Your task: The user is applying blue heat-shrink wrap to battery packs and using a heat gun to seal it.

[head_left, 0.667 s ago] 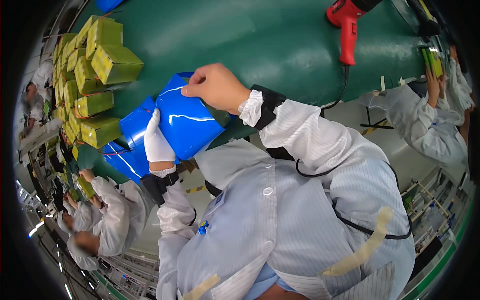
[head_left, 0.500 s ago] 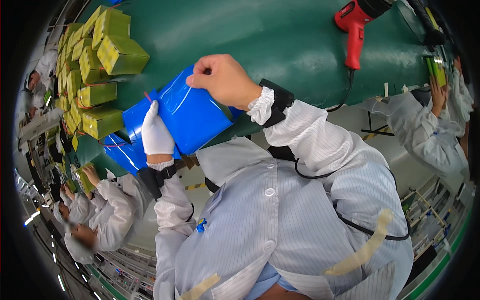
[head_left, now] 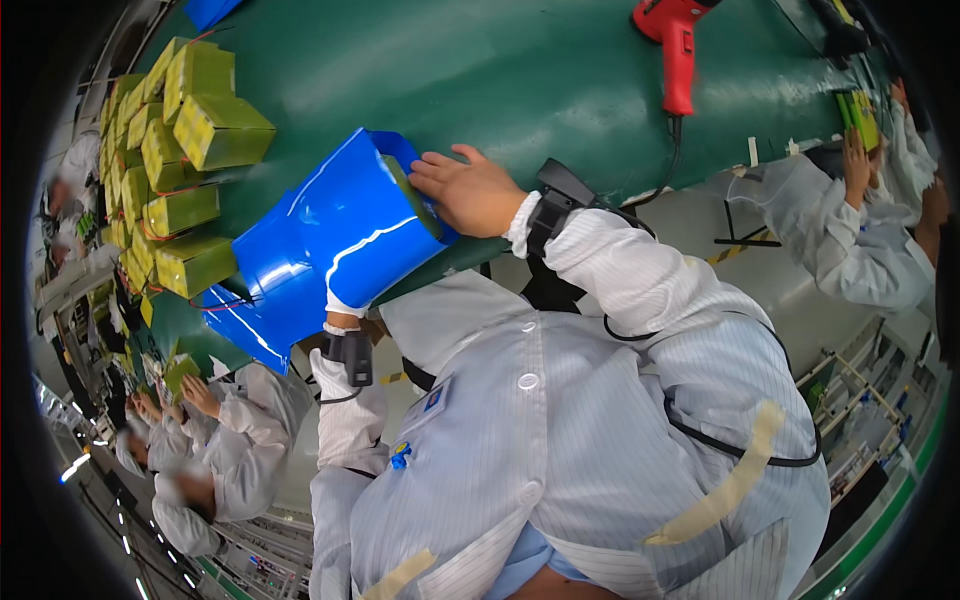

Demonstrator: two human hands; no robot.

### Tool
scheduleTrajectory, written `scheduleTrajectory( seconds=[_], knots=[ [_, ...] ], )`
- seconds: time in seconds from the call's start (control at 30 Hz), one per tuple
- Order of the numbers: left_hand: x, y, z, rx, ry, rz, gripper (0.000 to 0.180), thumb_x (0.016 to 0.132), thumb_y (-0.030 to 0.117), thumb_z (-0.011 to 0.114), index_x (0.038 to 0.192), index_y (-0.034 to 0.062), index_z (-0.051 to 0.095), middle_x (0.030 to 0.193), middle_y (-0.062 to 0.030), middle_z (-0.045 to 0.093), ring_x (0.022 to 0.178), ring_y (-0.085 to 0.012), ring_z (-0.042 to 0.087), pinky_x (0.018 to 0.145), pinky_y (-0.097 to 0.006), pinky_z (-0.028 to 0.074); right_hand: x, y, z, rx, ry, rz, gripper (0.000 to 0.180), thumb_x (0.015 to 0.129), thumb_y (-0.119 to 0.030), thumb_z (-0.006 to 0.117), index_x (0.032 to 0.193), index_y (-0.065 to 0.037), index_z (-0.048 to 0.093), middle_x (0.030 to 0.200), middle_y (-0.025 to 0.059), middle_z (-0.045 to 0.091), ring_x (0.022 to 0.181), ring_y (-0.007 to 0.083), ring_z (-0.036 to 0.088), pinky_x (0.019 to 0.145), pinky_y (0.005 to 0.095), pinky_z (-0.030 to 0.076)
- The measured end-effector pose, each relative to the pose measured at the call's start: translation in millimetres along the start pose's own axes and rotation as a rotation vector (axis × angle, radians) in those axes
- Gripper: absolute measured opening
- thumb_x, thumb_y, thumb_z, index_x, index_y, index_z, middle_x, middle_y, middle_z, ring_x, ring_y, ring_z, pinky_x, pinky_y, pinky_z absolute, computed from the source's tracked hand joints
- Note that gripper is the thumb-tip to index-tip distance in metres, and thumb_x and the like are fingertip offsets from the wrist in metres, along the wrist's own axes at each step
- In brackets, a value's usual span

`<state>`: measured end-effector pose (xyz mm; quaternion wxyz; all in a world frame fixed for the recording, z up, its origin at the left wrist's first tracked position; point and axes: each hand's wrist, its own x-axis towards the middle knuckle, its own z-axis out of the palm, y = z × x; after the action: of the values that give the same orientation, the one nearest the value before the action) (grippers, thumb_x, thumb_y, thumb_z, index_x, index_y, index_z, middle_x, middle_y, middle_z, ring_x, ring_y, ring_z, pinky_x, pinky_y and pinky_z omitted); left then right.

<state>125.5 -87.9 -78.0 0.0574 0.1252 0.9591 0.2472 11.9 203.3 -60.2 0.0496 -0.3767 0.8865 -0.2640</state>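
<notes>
A shiny blue plastic film sleeve (head_left: 345, 215) lies at the near edge of the green table, wrapped around a block whose greenish end (head_left: 404, 188) shows at the sleeve's right opening. Against that end rests my bare right hand (head_left: 472, 192), open, its fingers stretched and apart. Only a sliver of my white-gloved left hand (head_left: 345, 306) shows at the sleeve's lower edge. The film hides its fingers, so I cannot tell their grip. The sleeve's left end is flattened, with a red wire beside it.
Several yellow-green wrapped blocks (head_left: 225, 132) with wires are stacked at the table's left. A red heat gun (head_left: 678, 60) with a black cord lies at the far right. Another blue piece (head_left: 210, 10) is at the far left. Co-workers in white coats handle green blocks on both sides.
The blue sleeve has turned, and the block's end now shows in it. My right hand has gone from pinching the film to spread fingers at the opening. My left hand has slipped mostly from sight.
</notes>
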Motion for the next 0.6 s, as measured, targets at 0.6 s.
scheduleTrajectory(
  seconds=[0.6],
  knots=[
    [75,15,42,-1.364,-0.126,-0.658,0.034,0.104,0.031,0.051,0.122,0.0041,0.063,0.113,-0.0117,0.07,0.107,-0.0266,0.066,0.095,-0.044,0.053,-63,75,-54,-0.235,-0.119,0.064,0.07,0.089,-0.053,0.064,0.146,-0.016,0.051,0.158,-0.0006,0.04,0.149,0.0248,0.03,0.117,0.0656,0.019]
  ],
)
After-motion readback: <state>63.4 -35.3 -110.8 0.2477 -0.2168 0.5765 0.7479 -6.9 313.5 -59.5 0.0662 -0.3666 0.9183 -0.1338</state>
